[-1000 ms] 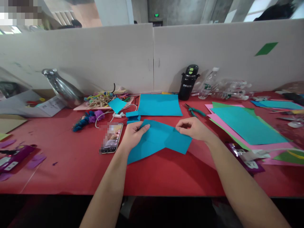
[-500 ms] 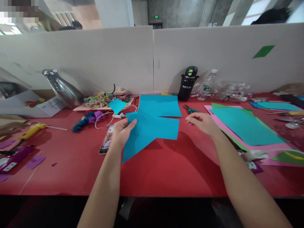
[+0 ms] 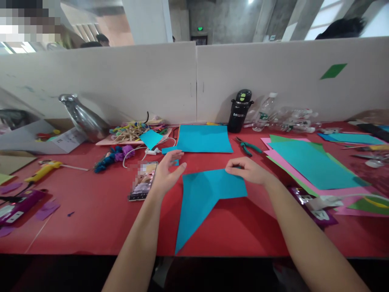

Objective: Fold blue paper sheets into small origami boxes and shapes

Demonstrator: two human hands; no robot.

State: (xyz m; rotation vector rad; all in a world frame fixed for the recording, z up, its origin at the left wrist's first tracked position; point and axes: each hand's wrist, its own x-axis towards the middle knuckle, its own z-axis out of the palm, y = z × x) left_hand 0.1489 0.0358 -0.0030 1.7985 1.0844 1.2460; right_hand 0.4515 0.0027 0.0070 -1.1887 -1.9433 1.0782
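A cut sheet of blue paper point(image 3: 206, 192), with an angled notch in its lower edge, lies partly over the red table in front of me. My right hand point(image 3: 247, 170) pinches its upper right edge between thumb and fingers. My left hand point(image 3: 168, 172) is off the sheet, with thumb and fingers spread, just left of its top corner. Behind the left fingers a small blue paper strip point(image 3: 170, 150) shows in part. Farther back lies a flat rectangular blue sheet point(image 3: 203, 138). Beside my left wrist rests a phone point(image 3: 144, 182) with its screen lit.
Green-handled pliers point(image 3: 249, 148) lie near a black bottle point(image 3: 240, 111). To the right are stacked coloured sheets point(image 3: 316, 164) and a purple power strip point(image 3: 316, 211). At left sit a yellow glue gun point(image 3: 44, 171), a metal jug point(image 3: 83, 117) and pipe-cleaner pieces point(image 3: 112, 157). A white partition point(image 3: 121, 81) stands behind.
The cut blue sheet has come nearer and to the right. My left hand has let go of it, and my right hand has taken hold. The pliers show more fully.
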